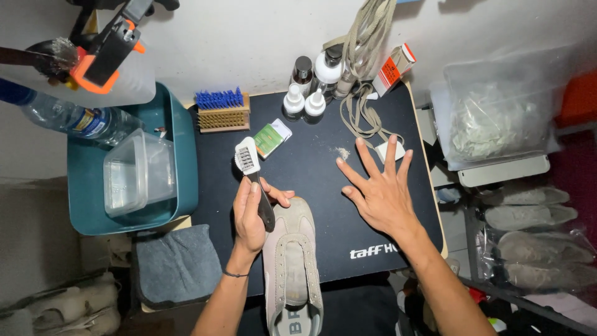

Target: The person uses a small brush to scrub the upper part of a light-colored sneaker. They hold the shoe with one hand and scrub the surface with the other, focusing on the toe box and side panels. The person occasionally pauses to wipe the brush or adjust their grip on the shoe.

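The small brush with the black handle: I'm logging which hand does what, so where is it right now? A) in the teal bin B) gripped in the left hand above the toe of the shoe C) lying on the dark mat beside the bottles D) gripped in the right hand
B: the left hand grips the small brush over the toe of the beige shoe, while the right hand is spread empty over the dark mat.
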